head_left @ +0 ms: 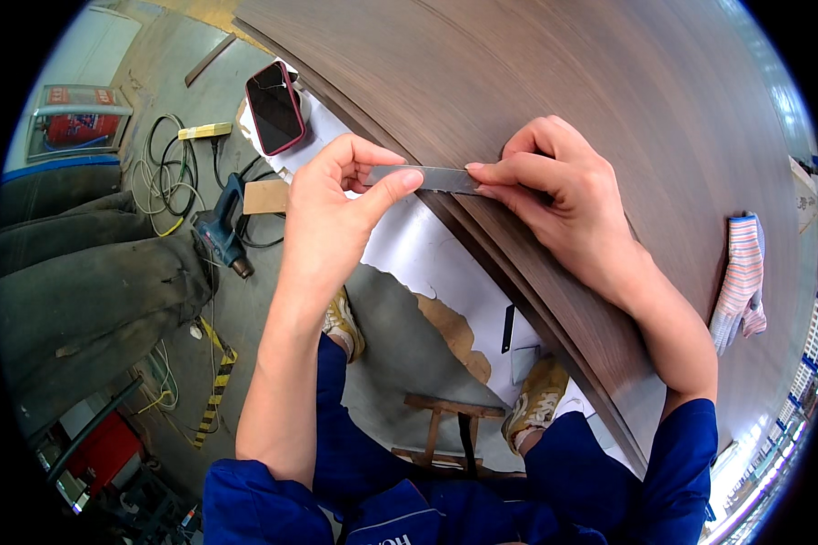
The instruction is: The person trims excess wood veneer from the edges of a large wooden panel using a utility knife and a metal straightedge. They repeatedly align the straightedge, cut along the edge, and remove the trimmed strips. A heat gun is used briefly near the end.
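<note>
- The left hand (341, 186), forearm rising steeply and wrist upright, pinches one end of a thin, flat grey metal strip (441, 179) between thumb and fingers.
- The right hand (559, 186), elbow bent, reaches over the smooth brown wood-grain surface (491, 82), fingers curled and closed on the strip's other end.
- The strip spans the surface's left edge; contact there is unclear.
- A striped knitted glove (741, 277) lies toward the right edge.
</note>
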`<state>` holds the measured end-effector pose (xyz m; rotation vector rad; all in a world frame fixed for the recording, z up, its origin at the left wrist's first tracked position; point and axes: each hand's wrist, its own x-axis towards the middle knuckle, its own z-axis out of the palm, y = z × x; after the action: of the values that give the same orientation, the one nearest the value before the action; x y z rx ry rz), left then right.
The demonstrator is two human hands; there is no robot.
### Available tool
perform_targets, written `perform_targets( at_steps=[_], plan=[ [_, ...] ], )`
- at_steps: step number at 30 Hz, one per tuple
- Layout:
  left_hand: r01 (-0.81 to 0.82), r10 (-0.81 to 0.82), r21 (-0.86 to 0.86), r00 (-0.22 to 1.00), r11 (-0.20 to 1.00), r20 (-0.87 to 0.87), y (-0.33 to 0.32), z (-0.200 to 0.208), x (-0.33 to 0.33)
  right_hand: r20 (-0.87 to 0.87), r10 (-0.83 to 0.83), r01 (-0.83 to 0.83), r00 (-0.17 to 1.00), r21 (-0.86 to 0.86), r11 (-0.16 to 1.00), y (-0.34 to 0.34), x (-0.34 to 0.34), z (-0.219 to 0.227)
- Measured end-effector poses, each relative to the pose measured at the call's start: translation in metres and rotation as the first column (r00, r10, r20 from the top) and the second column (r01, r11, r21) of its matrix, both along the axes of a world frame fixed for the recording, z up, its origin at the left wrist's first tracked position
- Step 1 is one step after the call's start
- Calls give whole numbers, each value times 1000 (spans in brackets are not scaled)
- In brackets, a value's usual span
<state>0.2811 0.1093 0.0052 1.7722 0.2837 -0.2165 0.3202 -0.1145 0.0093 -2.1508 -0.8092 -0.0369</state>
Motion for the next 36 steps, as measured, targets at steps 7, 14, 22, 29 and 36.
perform_targets(
  at_steps=[7,14,22,29,36],
  plan=[
    [11,-11,14,1000,1000,-3,-3,0,0,6,-4,4,1000,3,1000,-2,0,-1],
    [14,-14,6,1000,1000,0,-3,0,-2,11,-2,2,1000,2,1000,-3,-3,0],
    [15,-15,-17,1000,1000,-8,-7,0,-4,15,-2,2,1000,-1,1000,-7,-5,-1],
    [26,-27,-6,999,1000,-26,-9,1,-6,19,-4,4,1000,-6,1000,-10,-9,-1],
    [30,-30,-24,999,999,-13,-12,1,-7,18,-10,10,1000,-4,1000,-13,-12,-1]
  ],
)
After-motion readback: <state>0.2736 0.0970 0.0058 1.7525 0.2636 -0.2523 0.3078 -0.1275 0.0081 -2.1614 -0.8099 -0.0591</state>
